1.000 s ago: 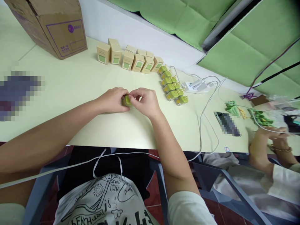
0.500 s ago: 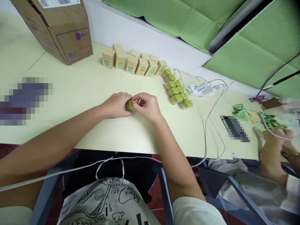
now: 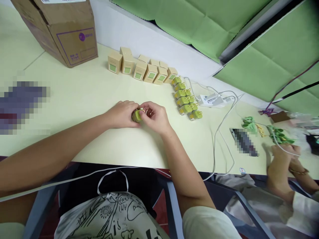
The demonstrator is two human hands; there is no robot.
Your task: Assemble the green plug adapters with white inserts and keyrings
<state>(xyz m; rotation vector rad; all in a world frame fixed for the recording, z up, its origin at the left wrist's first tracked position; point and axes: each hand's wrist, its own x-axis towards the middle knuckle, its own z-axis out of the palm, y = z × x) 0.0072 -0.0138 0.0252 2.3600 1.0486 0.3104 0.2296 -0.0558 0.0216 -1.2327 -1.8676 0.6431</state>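
Between my hands, just above the table, is a small green-lidded container [image 3: 137, 116]. My left hand [image 3: 122, 114] wraps round it from the left, hiding much of its body. My right hand [image 3: 156, 117] pinches at the lid from the right, its thumb and forefinger on the lid's edge by a thin loop. Several more green-lidded containers [image 3: 185, 109] with clear bodies and loops stand in rows to the right. Behind them and to the left is a line of small tan cardboard boxes [image 3: 140, 69] with green squares on their fronts.
A large cardboard carton [image 3: 74, 46] stands at the back left. A white power strip [image 3: 211, 100] with cables [image 3: 219, 129] lies right of the containers. Farther right are a phone [image 3: 244, 142], green leafy pieces [image 3: 280, 135] and a co-worker's hands [image 3: 285, 151]. Blurred-out dark thing [image 3: 22, 106] lies left.
The view has shifted slightly. Both hands stay together round the green-lidded container, which is turned a little so more of its lid shows. The other containers and boxes stand as before.
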